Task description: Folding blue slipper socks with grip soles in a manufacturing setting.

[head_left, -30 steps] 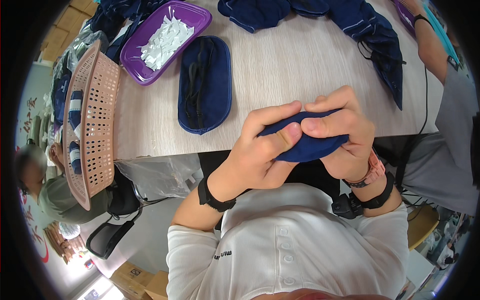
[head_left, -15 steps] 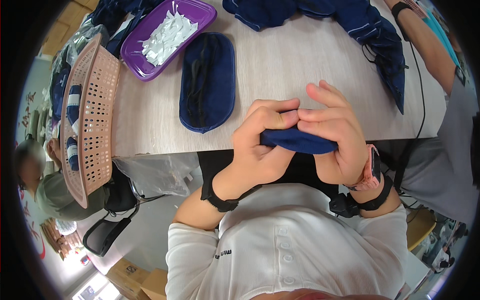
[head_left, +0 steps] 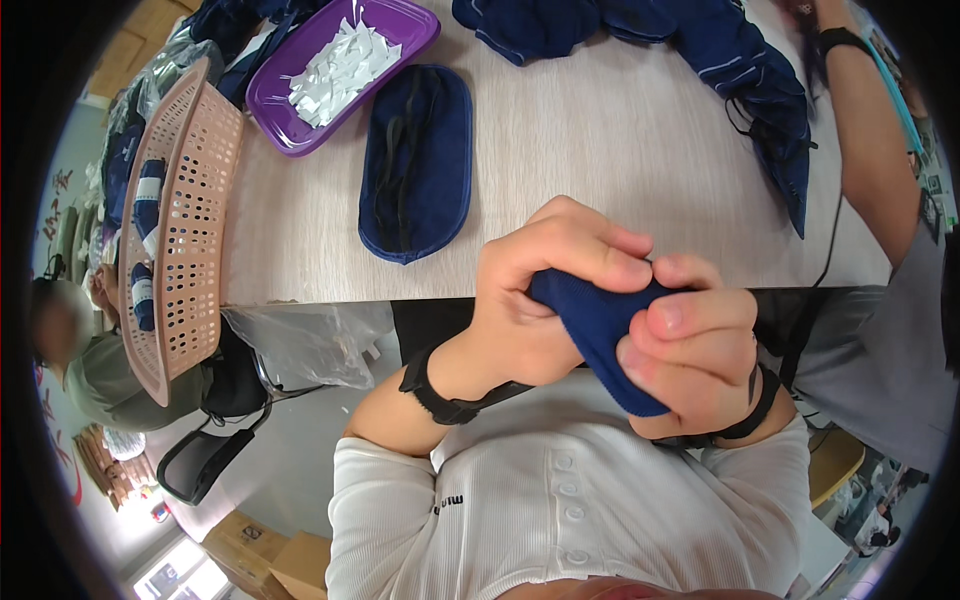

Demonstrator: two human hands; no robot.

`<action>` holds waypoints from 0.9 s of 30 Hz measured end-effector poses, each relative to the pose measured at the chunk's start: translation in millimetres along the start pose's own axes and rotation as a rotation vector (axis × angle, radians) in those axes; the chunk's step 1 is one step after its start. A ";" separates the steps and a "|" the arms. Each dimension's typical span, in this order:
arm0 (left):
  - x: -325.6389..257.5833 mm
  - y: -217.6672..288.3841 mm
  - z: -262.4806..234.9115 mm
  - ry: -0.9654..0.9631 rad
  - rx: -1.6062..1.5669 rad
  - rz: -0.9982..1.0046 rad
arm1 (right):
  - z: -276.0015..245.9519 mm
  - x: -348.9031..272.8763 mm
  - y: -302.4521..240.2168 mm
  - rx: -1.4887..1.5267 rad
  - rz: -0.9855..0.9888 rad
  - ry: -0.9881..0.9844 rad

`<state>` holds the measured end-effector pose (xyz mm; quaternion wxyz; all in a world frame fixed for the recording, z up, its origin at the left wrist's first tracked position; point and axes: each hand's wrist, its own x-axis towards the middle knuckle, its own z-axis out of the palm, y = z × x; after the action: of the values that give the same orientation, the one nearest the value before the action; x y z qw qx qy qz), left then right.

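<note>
Just off the near table edge, both hands grip one folded navy cloth piece [head_left: 590,320] with a stitched, ridged edge. My left hand [head_left: 530,290] pinches its upper side between thumb and fingers. On the other side, my right hand [head_left: 700,350] has its fingers curled over the cloth, with its lower corner sticking out beneath. The palms hide part of the fabric. On the table beyond my left hand lies a flat oval navy cloth piece [head_left: 445,170] with black straps [head_left: 395,165] along it.
A purple tray [head_left: 285,135] of white slips [head_left: 345,75] stands at the far left. Beside it, a pink perforated basket [head_left: 195,220] holds rolled navy items [head_left: 145,200]. Navy fabric [head_left: 700,50] lies across the back. At right is another person's arm [head_left: 875,130]; a second person [head_left: 110,370] sits left.
My right hand has turned and closed its fingers over the cloth, lower and nearer my body. The cloth now slants downward. My left hand has shifted slightly right.
</note>
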<state>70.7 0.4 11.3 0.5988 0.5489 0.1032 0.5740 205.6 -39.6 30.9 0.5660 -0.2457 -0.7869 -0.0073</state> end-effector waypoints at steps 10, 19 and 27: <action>4.7 29.7 -3.6 -0.084 -0.083 -0.089 | -15.8 3.1 6.1 0.169 0.167 -0.209; 19.5 49.3 -11.3 -0.295 0.158 -0.321 | -20.3 7.1 4.2 0.098 0.273 -0.105; 24.5 56.7 -16.5 -0.396 0.829 -0.049 | -22.7 24.8 13.8 0.062 0.242 -0.446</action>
<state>33.5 14.0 61.5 0.3500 0.8388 0.2206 0.3540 225.3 -24.7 57.5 0.3825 -0.3163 -0.8569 0.1390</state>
